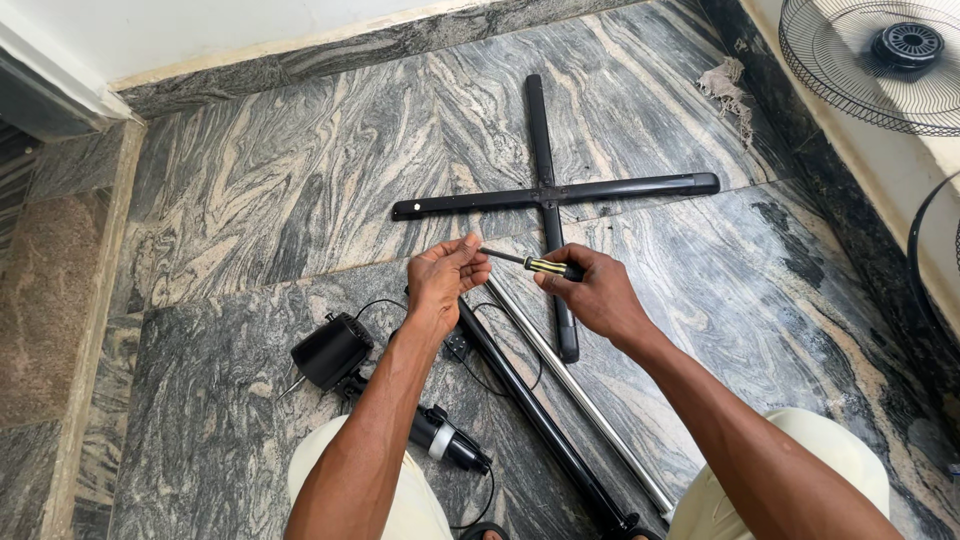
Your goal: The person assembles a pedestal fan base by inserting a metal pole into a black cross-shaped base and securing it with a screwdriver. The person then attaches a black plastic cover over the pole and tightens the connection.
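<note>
My right hand (592, 292) grips a screwdriver (530, 263) with a yellow and black handle, its metal shaft pointing left. The fingertips of my left hand (446, 274) are pinched together at the shaft's tip; whether they hold a small part I cannot tell. Both hands hover just in front of a black cross-shaped metal base (548, 193) lying flat on the marble floor. A black pole (530, 410) and a chrome tube (580, 395) lie side by side beneath my hands, running toward my knees.
A black fan motor housing (332, 350) with a cord lies at the left, next to a black and silver part (448, 440). Wire fan guards (880, 60) rest on a ledge at the upper right. A crumpled rag (730, 85) lies near the wall.
</note>
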